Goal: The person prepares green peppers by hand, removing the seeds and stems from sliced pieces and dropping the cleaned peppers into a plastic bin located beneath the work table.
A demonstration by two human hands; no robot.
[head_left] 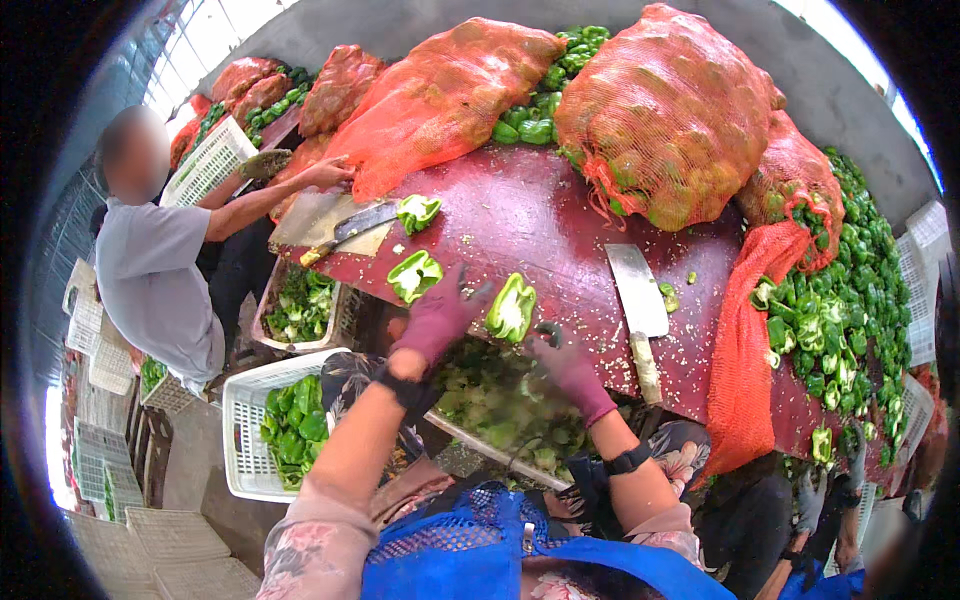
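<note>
My left hand [445, 312], in a purple glove with grey fingertips, reaches over the edge of the dark red table [480, 195], fingers apart. A cut green pepper half [414, 277] lies just beyond it, and another pepper half [511, 308] stands to its right, its pale inside showing. My right hand [566, 370], gloved alike, hovers at the table edge with loosely bent fingers apart; a blur beside it hides detail. A third pepper piece [418, 213] lies farther back. A broad cleaver [637, 290] with a pale wrapped handle lies right of my right hand.
Below the table edge sits a crate of pepper scraps [510, 400]. A white crate [250, 430] at left holds green peppers. Red mesh sacks [670, 120] stand at the back; a pepper pile [850, 290] lies right. A co-worker [160, 260] stands left, near another knife [360, 225].
</note>
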